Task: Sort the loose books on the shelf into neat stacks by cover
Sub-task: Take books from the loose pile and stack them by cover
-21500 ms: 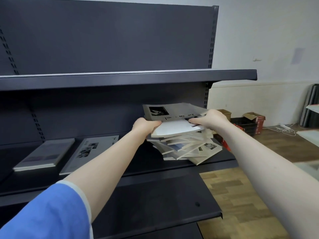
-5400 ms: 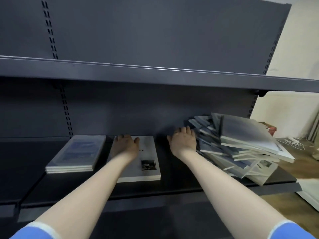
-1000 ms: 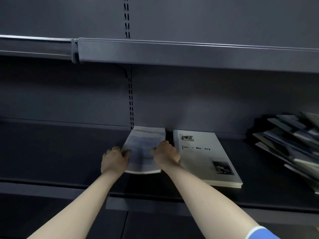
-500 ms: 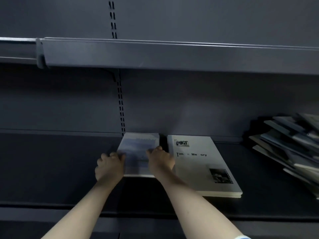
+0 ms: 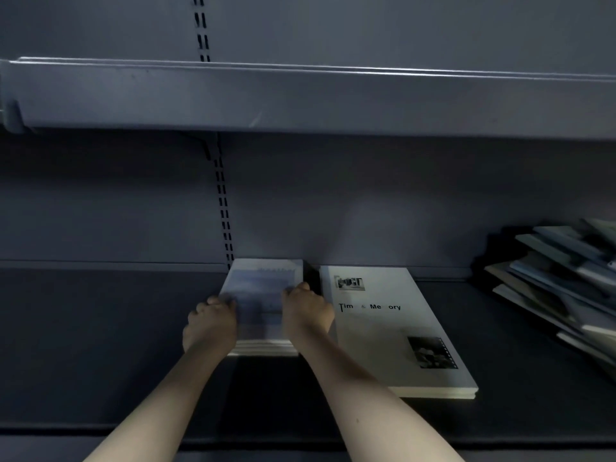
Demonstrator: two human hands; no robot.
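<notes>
The left hand (image 5: 209,328) and the right hand (image 5: 306,313) grip the blue-cover stack (image 5: 263,295) from both sides, fingers curled on its edges. It lies on the shelf (image 5: 100,345), just beside the white "Time & Memory" stack (image 5: 393,335). A messy book pile (image 5: 563,288) is at far right.

Left hand (image 5: 210,323): curled against the left edge of the blue-covered stack (image 5: 263,305), knuckles up.
Right hand (image 5: 306,311): curled over that stack's right edge, seemingly gripping it.
Forearms: bare, both reaching forward, converging toward the stack.

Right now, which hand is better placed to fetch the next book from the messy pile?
Right hand: it grips the blue-covered stack's right edge, nearer the jumbled pile of loose books. The left hand is farther.
</notes>
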